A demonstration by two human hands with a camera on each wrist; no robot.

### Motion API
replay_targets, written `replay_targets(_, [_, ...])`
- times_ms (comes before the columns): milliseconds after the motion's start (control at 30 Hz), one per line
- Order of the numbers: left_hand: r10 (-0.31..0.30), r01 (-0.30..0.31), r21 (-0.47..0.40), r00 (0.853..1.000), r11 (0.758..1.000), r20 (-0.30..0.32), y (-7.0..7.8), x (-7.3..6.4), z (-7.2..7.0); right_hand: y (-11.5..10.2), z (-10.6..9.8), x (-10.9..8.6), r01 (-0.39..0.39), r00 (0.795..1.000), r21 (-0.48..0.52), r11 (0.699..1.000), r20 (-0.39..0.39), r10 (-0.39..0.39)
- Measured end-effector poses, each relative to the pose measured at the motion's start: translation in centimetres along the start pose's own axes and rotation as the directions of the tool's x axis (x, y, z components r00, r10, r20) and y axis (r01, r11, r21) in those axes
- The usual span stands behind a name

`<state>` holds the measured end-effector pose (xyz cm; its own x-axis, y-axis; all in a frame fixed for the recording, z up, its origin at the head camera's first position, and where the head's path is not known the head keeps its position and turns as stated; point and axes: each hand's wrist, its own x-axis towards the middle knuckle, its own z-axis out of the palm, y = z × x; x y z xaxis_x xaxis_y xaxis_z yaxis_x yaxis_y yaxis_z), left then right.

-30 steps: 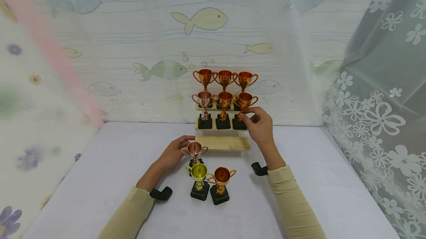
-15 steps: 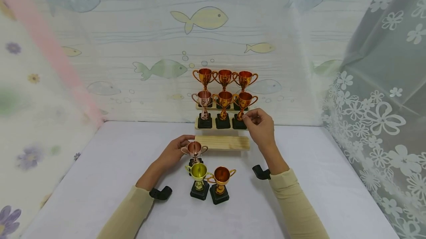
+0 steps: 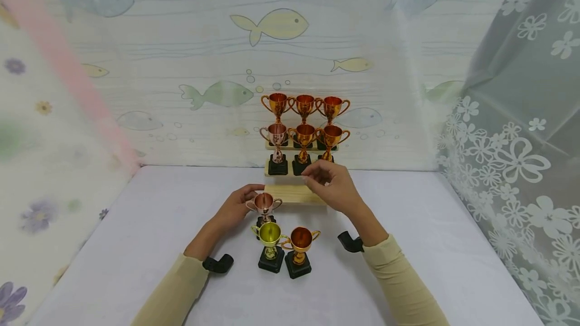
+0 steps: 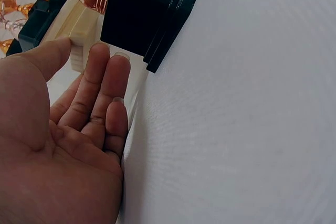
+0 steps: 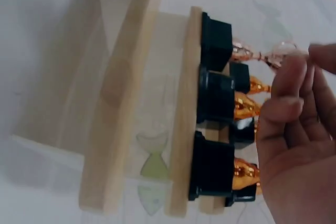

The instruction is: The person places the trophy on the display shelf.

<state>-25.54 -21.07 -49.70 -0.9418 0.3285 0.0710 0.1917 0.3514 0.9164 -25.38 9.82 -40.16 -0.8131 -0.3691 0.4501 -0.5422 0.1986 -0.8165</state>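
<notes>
My left hand (image 3: 235, 208) is beside the left end of the bottom wooden shelf (image 3: 287, 194), next to a rose-gold trophy cup (image 3: 264, 204) on the table. In the left wrist view a fingertip touches the shelf's end, and the other fingers lie relaxed below the trophy's black base (image 4: 147, 14). My right hand (image 3: 333, 187) hovers over the right part of that shelf, fingers loosely bent and holding nothing. On the middle shelf stand a rose-gold trophy (image 3: 278, 137) and two orange-gold trophies (image 3: 305, 137), (image 3: 332, 137). The right one's base is partly hidden by my hand.
Three orange-gold trophies (image 3: 305, 104) stand on the top shelf behind. A yellow-gold trophy (image 3: 270, 234) and an orange-gold trophy (image 3: 301, 240) stand on the white table (image 3: 163, 205) in front. A fish-patterned sheet (image 3: 181, 54) hangs behind the stand.
My right hand has let go of the right trophy on the middle shelf and moved left and toward me, over the bottom shelf. The left hand has stayed in place.
</notes>
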Motion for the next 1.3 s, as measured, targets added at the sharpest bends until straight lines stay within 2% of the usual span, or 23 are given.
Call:
replay_targets(167, [0.006,-0.006,-0.025,1.0,1.0,0.011,-0.1,0.0,-0.1,0.4,1.2,0.0,0.016,0.988,-0.012,1.0,0.157,-0.013])
replay_targets(300, [-0.005,0.006,-0.044,1.0,0.999,0.017,-0.2,0.1,0.0,1.3,2.3,0.2,0.007,0.964,-0.009,1.0,0.266,-0.004])
replay_targets(433, [-0.022,0.022,-0.055,1.0,0.998,0.018,-0.2,0.1,0.0,1.9,3.3,0.5,-0.018,0.927,0.001,1.0,0.375,0.017])
replay_targets(567, [-0.017,0.017,-0.06,1.0,0.998,0.013,-0.1,-0.1,0.0,2.4,4.5,0.7,-0.031,0.877,-0.005,0.999,0.48,0.03])
replay_targets(700, [0.005,-0.004,-0.056,1.0,0.998,0.019,-0.1,-0.1,-0.1,3.0,5.7,0.9,-0.026,0.844,0.005,1.0,0.536,0.019])
replay_targets(800, [0.012,-0.011,-0.058,1.0,0.998,0.017,-0.1,-0.1,-0.1,3.4,6.4,1.0,-0.026,0.84,0.014,1.0,0.542,0.015])
replay_targets(1033, [0.015,-0.014,-0.059,1.0,0.998,0.019,0.1,-0.2,-0.1,3.5,7.3,0.7,-0.088,0.84,0.002,0.996,0.537,0.073])
replay_targets(1300, [0.005,-0.004,-0.043,1.0,0.999,0.015,0.2,-0.3,-0.1,3.2,7.6,0.4,-0.089,0.858,-0.004,0.996,0.507,0.078])
